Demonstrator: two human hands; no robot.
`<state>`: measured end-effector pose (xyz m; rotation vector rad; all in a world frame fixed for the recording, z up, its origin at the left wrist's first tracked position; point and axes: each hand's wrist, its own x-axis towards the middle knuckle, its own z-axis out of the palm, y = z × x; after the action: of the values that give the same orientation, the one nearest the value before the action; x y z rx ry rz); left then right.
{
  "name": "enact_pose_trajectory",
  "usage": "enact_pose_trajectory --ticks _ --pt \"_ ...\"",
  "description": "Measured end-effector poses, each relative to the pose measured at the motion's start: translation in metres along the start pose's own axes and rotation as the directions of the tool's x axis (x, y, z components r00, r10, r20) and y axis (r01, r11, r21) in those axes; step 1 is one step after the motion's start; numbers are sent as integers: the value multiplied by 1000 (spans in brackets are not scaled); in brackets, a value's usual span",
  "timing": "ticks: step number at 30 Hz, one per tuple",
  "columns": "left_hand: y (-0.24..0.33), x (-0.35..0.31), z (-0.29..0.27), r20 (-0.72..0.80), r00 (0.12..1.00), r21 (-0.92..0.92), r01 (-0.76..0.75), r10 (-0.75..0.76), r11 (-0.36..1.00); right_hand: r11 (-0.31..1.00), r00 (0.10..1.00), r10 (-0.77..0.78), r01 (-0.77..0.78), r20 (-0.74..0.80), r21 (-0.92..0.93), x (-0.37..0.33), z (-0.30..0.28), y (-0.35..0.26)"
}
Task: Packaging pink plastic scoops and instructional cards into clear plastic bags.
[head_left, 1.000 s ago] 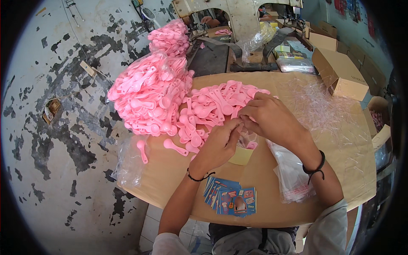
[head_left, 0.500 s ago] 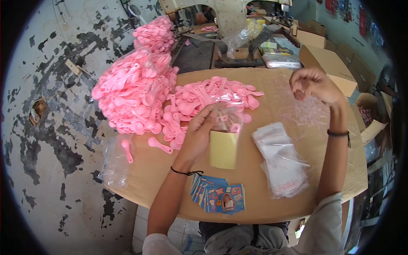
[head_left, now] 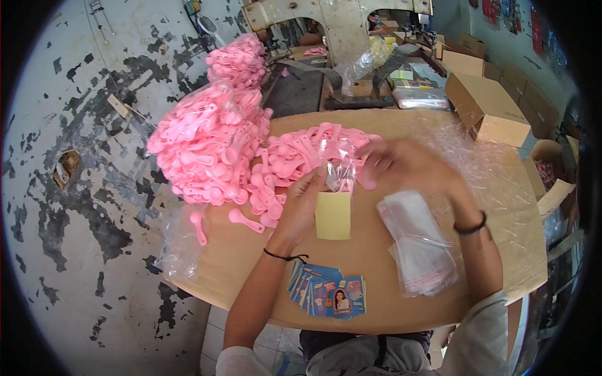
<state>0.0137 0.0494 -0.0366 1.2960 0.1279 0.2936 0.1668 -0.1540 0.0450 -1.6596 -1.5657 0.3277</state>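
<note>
My left hand [head_left: 306, 203] is closed on a small clear plastic bag [head_left: 340, 170], gripping its left side. A plain yellow card [head_left: 333, 216] sits in the lower part of the bag. My right hand [head_left: 417, 164] is smeared by motion just right of the bag, above the table; its fingers cannot be read. Behind the bag lies a loose heap of pink plastic scoops [head_left: 291, 150]. To the right rests a stack of clear plastic bags [head_left: 414, 235]. Blue printed cards [head_left: 329, 294] are fanned out near the front edge.
Large bags of pink scoops [head_left: 207, 144] stand at the left beside the peeling wall [head_left: 94, 207]. Brown paper covers the table [head_left: 226, 257]. Crumpled clear film [head_left: 467, 150] lies at the right rear, near an open cardboard box [head_left: 486, 106]. A metal machine frame [head_left: 348, 37] rises behind.
My right hand has come down and left from its raised place on the right, toward the bag. The left hand keeps its hold on the bag. The whole view has shifted slightly.
</note>
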Motion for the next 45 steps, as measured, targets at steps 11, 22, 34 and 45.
enact_pose_trajectory --ticks 11,22,34,45 --pt "21 -5 34 -153 960 9 -235 233 972 921 987 154 -129 -41 367 20 55 -2" --pt "37 -13 19 72 981 250 -191 178 949 900 956 259 -187 -139 393 20 46 0" --pt "44 -16 -1 198 953 279 -279 229 919 953 989 8 38 -149 301 14 37 3" --pt "51 -19 -3 365 897 395 -390 248 832 971 985 -144 160 -96 179 12 27 -1"
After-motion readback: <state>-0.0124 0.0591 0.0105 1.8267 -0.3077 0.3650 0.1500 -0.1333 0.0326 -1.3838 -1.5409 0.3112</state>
